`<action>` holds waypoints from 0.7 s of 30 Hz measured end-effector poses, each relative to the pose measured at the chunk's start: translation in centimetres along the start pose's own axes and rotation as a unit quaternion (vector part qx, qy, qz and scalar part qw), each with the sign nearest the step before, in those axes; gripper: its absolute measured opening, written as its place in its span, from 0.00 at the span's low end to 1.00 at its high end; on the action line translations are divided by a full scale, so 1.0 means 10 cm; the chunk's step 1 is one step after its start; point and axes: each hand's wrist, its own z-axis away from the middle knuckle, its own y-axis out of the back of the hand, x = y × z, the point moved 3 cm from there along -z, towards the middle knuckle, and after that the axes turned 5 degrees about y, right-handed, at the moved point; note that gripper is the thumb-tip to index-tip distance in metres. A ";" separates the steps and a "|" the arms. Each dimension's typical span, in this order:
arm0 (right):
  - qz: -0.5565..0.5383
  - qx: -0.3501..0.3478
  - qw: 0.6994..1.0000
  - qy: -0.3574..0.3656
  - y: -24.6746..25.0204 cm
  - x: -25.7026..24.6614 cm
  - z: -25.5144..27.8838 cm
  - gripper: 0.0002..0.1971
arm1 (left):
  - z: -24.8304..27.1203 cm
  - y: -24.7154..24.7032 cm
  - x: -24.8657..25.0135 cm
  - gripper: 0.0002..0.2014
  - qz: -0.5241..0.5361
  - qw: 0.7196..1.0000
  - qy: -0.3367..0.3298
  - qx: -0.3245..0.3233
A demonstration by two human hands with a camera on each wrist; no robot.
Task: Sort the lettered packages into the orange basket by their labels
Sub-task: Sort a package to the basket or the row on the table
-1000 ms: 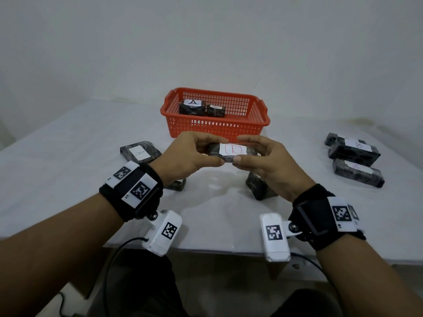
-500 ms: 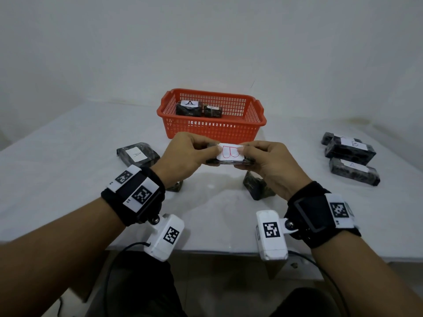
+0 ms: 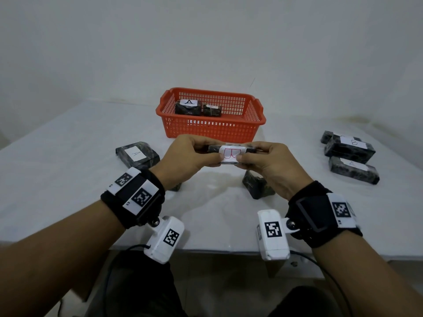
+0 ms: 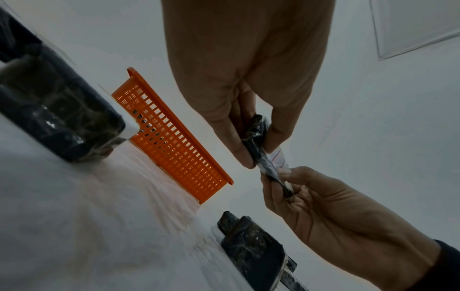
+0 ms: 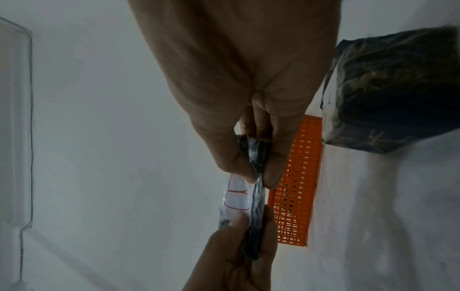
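Both hands hold a flat black package (image 3: 231, 153) with a white label bearing a red B, above the table in front of the orange basket (image 3: 211, 130). My left hand (image 3: 194, 156) pinches its left end and my right hand (image 3: 263, 157) pinches its right end. The left wrist view shows the package (image 4: 259, 149) edge-on between thumb and fingers; in the right wrist view the package (image 5: 256, 157) is pinched the same way. Inside the basket lie a package labelled A (image 3: 188, 108) and a smaller one (image 3: 212, 110).
A black package labelled A (image 3: 136, 154) lies left of my hands on the white table (image 3: 68, 138). Another package (image 3: 257, 185) sits under my right hand. At the right lie three more labelled packages (image 3: 350, 149). The table's near edge (image 3: 217, 251) runs below my wrists.
The package has tilted up so its label faces me and now reads B. Both hands shifted their pinch slightly on its ends.
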 end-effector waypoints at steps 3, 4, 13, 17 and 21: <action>0.015 -0.020 1.000 0.005 -0.02 0.01 0.00 0.13 | 0.00 0.00 0.00 0.16 -0.021 1.000 -0.006 0.021; 0.026 -0.023 0.999 0.011 -0.03 0.01 0.00 0.14 | 0.00 0.00 0.00 0.16 -0.027 0.999 -0.007 0.024; 0.056 -0.015 0.998 0.035 0.00 0.03 0.03 0.15 | 0.02 0.00 -0.02 0.15 -0.045 0.998 -0.012 0.032; 0.009 -0.042 0.999 -0.003 0.05 0.02 0.05 0.17 | -0.01 0.04 -0.04 0.14 -0.058 0.997 -0.026 0.051; -0.007 -0.030 1.000 0.006 0.06 0.02 0.05 0.14 | 0.00 0.03 -0.01 0.14 -0.068 0.996 -0.037 0.044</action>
